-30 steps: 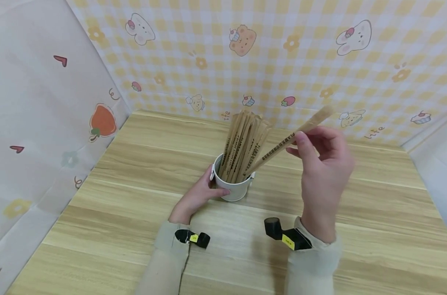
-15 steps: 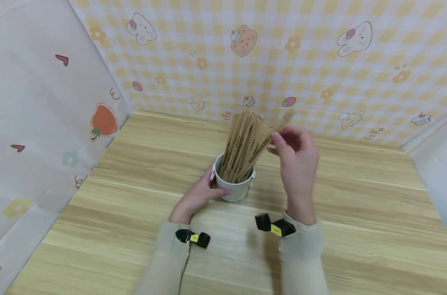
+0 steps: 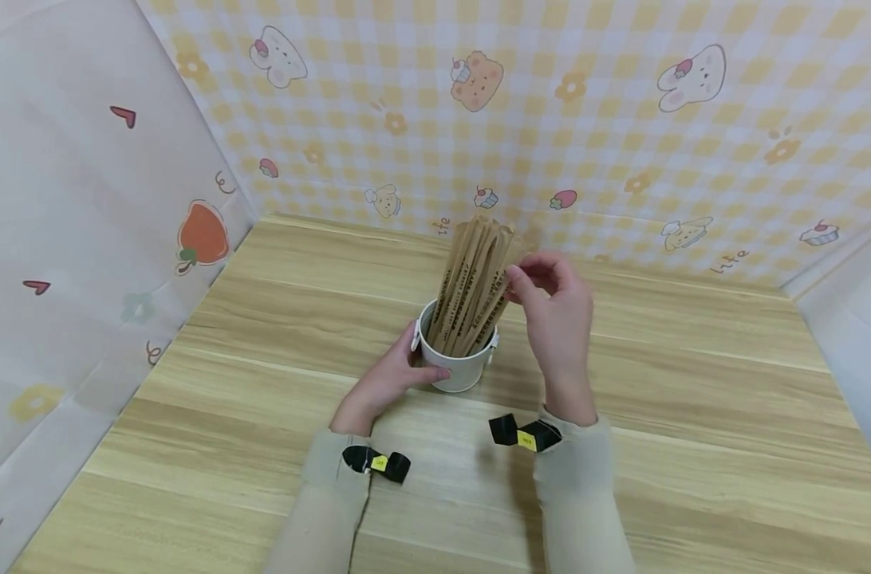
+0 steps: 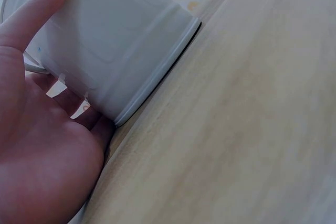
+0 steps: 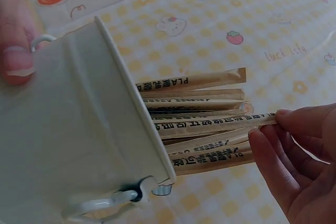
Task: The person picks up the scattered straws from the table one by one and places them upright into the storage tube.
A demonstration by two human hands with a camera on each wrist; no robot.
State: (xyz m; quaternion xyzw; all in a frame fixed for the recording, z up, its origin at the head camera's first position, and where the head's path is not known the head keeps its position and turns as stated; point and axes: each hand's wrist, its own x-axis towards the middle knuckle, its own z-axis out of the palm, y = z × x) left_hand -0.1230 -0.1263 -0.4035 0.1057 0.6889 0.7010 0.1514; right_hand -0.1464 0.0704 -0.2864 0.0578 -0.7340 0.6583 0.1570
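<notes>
A small white metal bucket (image 3: 455,373) stands upright on the wooden table, full of paper-wrapped straws (image 3: 471,287) with dark printing. My left hand (image 3: 388,383) grips the bucket from its left side, thumb across the front; the left wrist view shows the fingers passing behind the bucket wall (image 4: 115,40). With thumb and forefinger, my right hand (image 3: 561,319) pinches one wrapped straw near its upper part. In the right wrist view that straw (image 5: 210,125) reaches down past the bucket's rim among the others, its lower end hidden inside.
The wooden table (image 3: 730,414) extends around the bucket on every side. Behind it hangs a yellow checked cloth (image 3: 522,143) with cartoon prints, and a white printed cloth (image 3: 105,207) rises at the left. A bucket ear with a handle loop (image 5: 105,200) sticks out at the side.
My right hand has moved left with the pinched straw, which has gone from leaning far right to lying close against the other straws. The left hand and bucket have stayed in place.
</notes>
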